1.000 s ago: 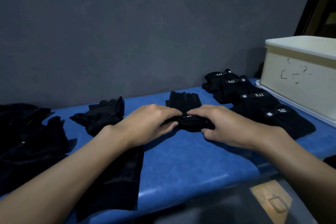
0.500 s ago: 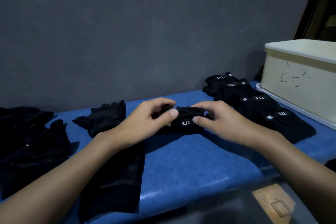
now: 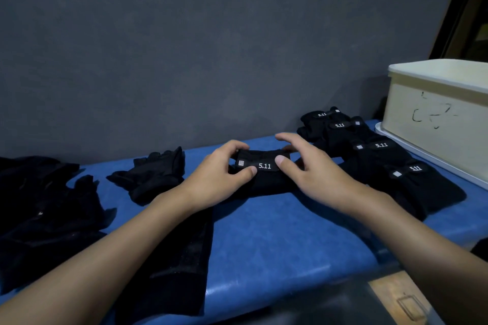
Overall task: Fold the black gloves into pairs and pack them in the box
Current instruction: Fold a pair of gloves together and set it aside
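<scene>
The folded pair (image 3: 264,179) lay on the blue bench top (image 3: 277,240), well to the left of the box (image 3: 435,113), with its strap marked 5.11 facing the viewer. The left hand (image 3: 219,174) gripped the end farther from the box, fingers curled over the back edge. The right hand (image 3: 314,169) pinched the end nearer the box, thumb on the strap; its upper fingers were blurred. A row of finished pairs (image 3: 383,155) filled the ground between this pair and the box. Open blue surface lay toward the bench's near edge. A loose glove (image 3: 155,174) and a dark heap (image 3: 45,206) lay farther from the box.
</scene>
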